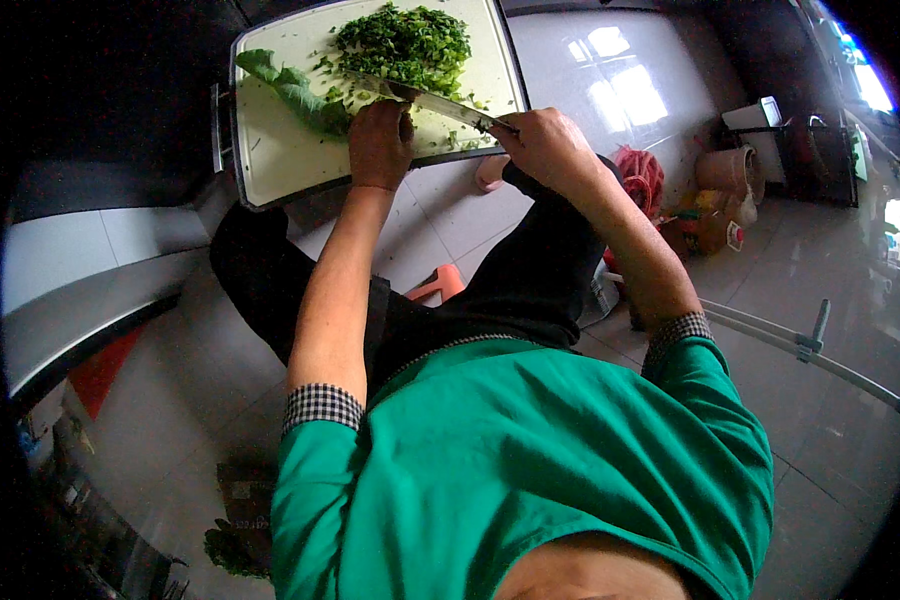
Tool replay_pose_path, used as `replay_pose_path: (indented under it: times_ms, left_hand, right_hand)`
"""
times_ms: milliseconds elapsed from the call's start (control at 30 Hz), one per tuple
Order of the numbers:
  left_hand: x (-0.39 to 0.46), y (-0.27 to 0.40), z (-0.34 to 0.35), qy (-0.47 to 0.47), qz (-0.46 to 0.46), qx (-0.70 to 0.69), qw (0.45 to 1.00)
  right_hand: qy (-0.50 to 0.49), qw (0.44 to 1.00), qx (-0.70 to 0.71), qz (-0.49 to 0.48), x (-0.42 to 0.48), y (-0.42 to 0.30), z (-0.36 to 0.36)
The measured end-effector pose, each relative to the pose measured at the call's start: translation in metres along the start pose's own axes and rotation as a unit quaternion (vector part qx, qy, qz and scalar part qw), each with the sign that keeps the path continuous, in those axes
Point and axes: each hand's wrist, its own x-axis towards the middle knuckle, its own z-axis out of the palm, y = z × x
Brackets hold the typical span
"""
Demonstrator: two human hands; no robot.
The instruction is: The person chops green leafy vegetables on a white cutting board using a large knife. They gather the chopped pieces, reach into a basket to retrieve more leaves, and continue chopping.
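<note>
A pale cutting board with a dark rim lies before me at the top of the view. My left hand presses down on a long green leaf near the board's front edge; its fingertips are mostly hidden behind the hand. The leaf stretches to the left from under my fingers. In my right hand is a kitchen knife, its blade pointing left and reaching just beyond my left knuckles. A heap of finely chopped greens rests behind the blade, with loose bits scattered around it.
Below the board, a salmon-coloured plastic piece shows between my legs. To the right stand a red mesh bag and a red-capped bottle on the tiled floor. A grey pole frame crosses nearby. More leafy greens lie lower left.
</note>
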Motion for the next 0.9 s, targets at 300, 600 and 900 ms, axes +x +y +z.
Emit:
replay_pose_path:
  times_ms: [300, 600, 900]
  left_hand:
    - [0.004, 0.011, -0.006, 0.062, -0.012, -0.029, 0.998]
    - [0.001, 0.004, 0.0, 0.004, -0.006, -0.047, 0.999]
    - [0.002, 0.004, -0.004, 0.005, -0.04, -0.049, 0.998]
  right_hand:
    - [0.04, 0.998, -0.013, -0.052, 0.038, -0.015, 0.028]
    - [0.103, 0.994, -0.011, -0.045, 0.057, -0.026, 0.045]
    - [0.066, 0.996, -0.002, -0.051, 0.024, -0.003, 0.023]
